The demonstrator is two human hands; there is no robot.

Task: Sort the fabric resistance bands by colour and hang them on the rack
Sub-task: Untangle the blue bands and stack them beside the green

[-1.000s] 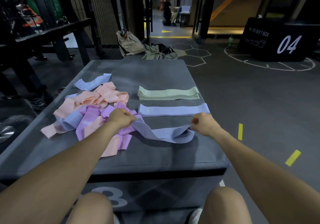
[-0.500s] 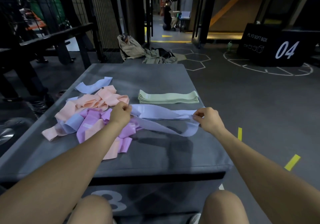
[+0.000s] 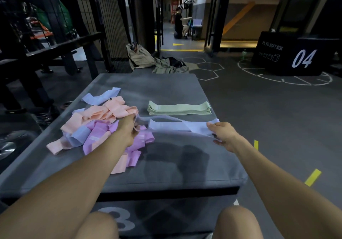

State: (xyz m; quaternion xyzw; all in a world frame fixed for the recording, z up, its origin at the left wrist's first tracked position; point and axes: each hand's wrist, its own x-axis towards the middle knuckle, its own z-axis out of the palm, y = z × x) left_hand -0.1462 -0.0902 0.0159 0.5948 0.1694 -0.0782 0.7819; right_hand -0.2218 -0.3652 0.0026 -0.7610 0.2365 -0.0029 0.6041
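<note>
From the head view, the lilac fabric resistance band (image 3: 177, 125) has been carried further from the person since half a second ago and now sits over the flat lilac band just before the stacked pale-green bands (image 3: 179, 107). The left hand (image 3: 127, 127) has its grip clamped on the band's left end; the right hand (image 3: 223, 133) pinches its right end. Left of the green stack, a tangle of peach, pink and lilac bands (image 3: 100, 127) lies on the grey padded box tabletop (image 3: 166, 164), in a dim gym.
</note>
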